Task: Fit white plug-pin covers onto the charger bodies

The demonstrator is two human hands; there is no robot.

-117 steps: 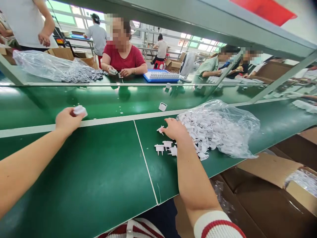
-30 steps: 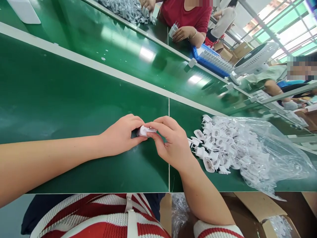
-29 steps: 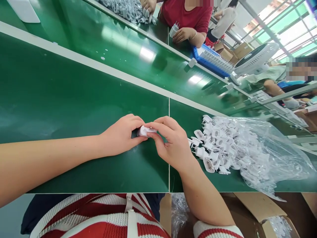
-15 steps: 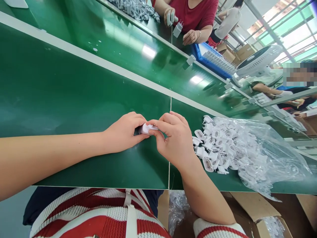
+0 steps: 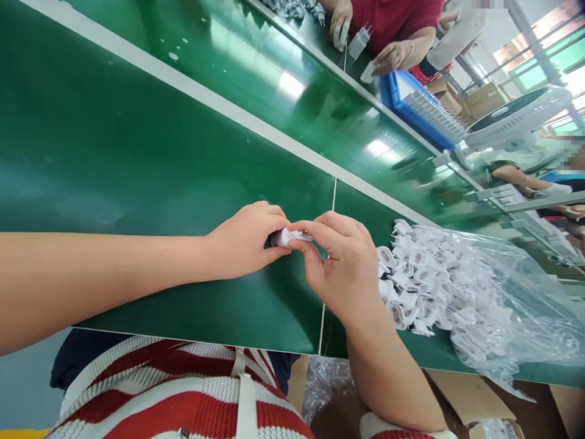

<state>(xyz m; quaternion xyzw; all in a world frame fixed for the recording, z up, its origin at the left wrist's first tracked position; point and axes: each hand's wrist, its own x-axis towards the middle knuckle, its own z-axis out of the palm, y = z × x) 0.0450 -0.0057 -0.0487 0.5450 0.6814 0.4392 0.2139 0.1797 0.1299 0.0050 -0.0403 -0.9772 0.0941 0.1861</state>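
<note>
Between my two hands is a small white plug adapter (image 5: 283,236), with a darker grey end on its left side. My left hand (image 5: 247,241) is closed around that end, thumb and fingers pinching it. My right hand (image 5: 343,261) is closed too, its thumb and index finger gripping the right end, where small pins partly show. The fingers hide much of the adapter. Just right of my right hand, a heap of white plug parts (image 5: 418,268) lies on the table, partly inside a clear plastic bag (image 5: 530,299).
The green table (image 5: 137,158) has a pale strip (image 5: 219,116) along its length. Across from me, a person in a red top handles a white plug piece (image 5: 368,72) beside a blue tray (image 5: 402,122). A fan (image 5: 521,113) stands to the right. Cardboard boxes (image 5: 461,390) sit below the table edge.
The view has shifted, so hands and table appear further right. Both my hands keep their hold on the adapter. The person opposite now holds a white piece in the hand nearer the tray.
</note>
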